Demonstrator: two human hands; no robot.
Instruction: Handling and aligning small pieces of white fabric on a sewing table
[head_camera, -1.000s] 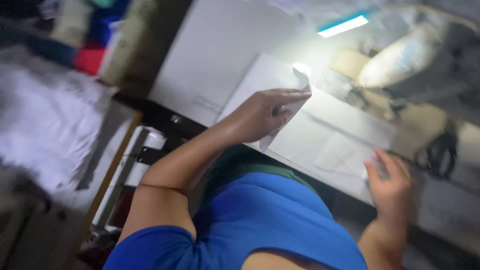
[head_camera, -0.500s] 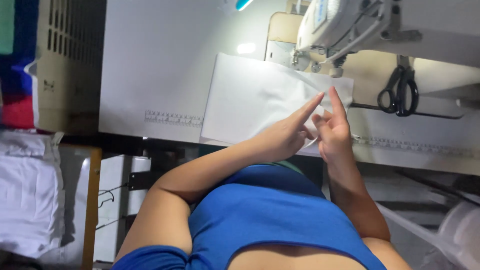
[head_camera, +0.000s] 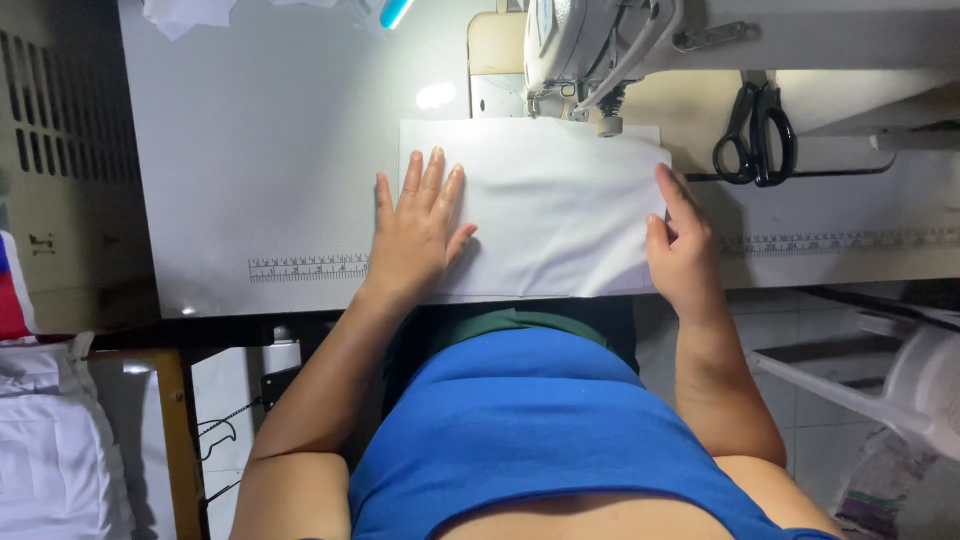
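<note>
Hands parted: left hand (head_camera: 415, 235), right hand (head_camera: 680, 250) flat on one white fabric (head_camera: 545, 215).

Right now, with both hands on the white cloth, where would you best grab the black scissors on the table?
Take the scissors by the looped handles at their near end, coming from the right hand side. They lie flat with the blades pointing away, right of the sewing machine, clear of the white cloth.

The left hand (head_camera: 415, 235) lies flat, fingers spread, on a white cloth (head_camera: 545, 210) spread on the desk (head_camera: 260, 150). The right hand (head_camera: 680, 250) touches its right edge. Scissors (head_camera: 755, 135) lie beside the sewing machine (head_camera: 600, 45).
</note>
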